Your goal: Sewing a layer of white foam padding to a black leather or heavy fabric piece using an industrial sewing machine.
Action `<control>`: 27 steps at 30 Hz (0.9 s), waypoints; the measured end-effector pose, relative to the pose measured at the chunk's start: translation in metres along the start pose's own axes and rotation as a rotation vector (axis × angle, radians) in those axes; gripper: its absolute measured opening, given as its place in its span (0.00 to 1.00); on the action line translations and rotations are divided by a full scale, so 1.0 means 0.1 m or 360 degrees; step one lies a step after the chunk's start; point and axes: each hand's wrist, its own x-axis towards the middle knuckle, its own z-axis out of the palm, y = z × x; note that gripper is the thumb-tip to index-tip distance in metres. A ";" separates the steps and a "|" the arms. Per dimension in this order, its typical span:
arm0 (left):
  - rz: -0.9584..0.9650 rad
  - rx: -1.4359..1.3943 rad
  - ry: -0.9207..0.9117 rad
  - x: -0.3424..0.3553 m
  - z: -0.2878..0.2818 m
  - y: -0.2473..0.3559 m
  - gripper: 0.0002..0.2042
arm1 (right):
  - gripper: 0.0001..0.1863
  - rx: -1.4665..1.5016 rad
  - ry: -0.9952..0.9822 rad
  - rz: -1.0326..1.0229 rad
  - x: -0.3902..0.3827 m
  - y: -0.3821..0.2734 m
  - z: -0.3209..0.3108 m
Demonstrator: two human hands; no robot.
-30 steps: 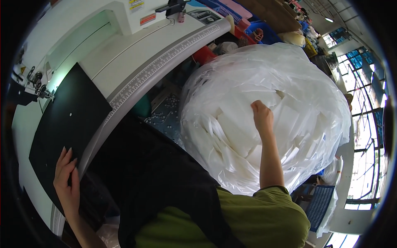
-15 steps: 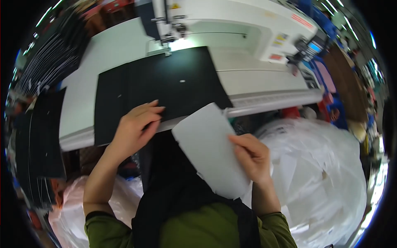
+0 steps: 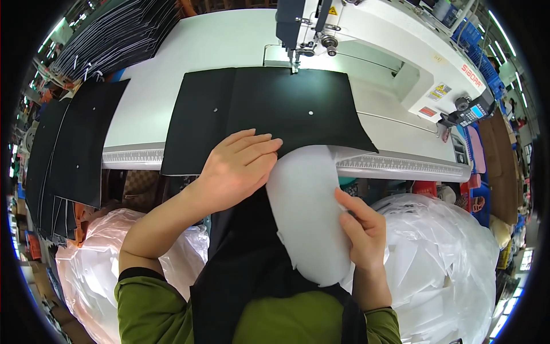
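Note:
A black fabric-like panel (image 3: 269, 103) lies on the white sewing machine table, its far edge by the presser foot (image 3: 295, 64). My left hand (image 3: 238, 172) is laid on the panel's front edge, fingers stretched out toward the right. A pale grey-white sheet (image 3: 309, 215) with rounded corners hangs over my lap. Its upper end meets the underside of the panel's raised front edge, where part of it is hidden. My right hand (image 3: 366, 229) is closed on the sheet's right edge, pinching it between thumb and fingers.
The white sewing machine (image 3: 395, 31) arches over the table (image 3: 229, 37), which has a ruler strip along its front. Stacked black panels (image 3: 117, 37) stand far left, and more (image 3: 80, 143) hang nearer. Plastic bags (image 3: 435, 269) bulge on both sides of me.
The sheet's upper end has come up against the panel's front edge, now raised. My left hand has moved right along that edge. The whole view has shifted.

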 end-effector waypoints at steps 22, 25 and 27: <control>-0.0210 0.0249 -0.0137 -0.23 -0.19 -0.07 0.09 | 0.21 -0.1542 -0.0174 -0.0778 0.21 0.19 0.37; -0.0161 0.0231 -0.0148 -0.25 -0.21 -0.17 0.10 | 0.25 -0.1954 -0.0375 -0.1326 0.20 0.12 0.48; -0.0139 0.0225 -0.0144 -0.24 -0.20 -0.19 0.10 | 0.26 -0.2092 -0.0438 -0.1518 0.24 0.10 0.52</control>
